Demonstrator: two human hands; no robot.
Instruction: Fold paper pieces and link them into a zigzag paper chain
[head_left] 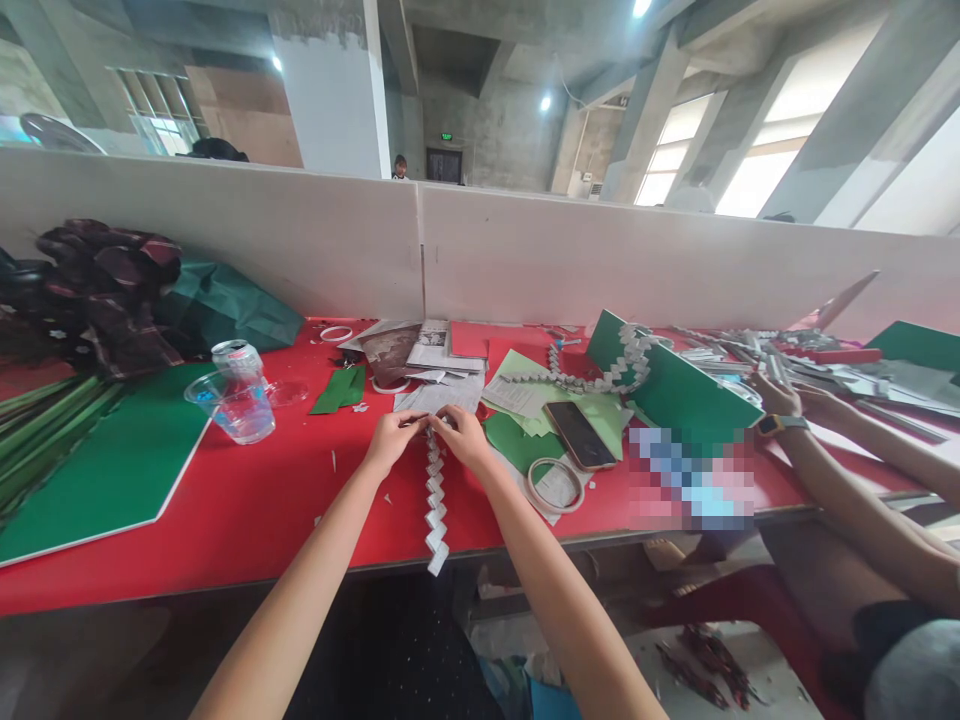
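A zigzag chain of folded paper (434,490) hangs down from between my two hands, its lower end at the front edge of the red table (262,490). My left hand (395,440) pinches the chain's top end from the left. From the right, the fingers of my right hand (461,436) close on the same end, and the fingertips of both hands nearly meet. Just beyond my hands lie printed paper sheets (457,388). Another folded paper chain (585,380) rests farther right, partly against a standing green board (667,385).
A phone (579,435) and a roll of tape (555,486) lie right of my hands. On the left are a plastic cup (244,410), a can (236,358) and a green board (97,460). A co-worker's hands (776,395) handle paper strips at right.
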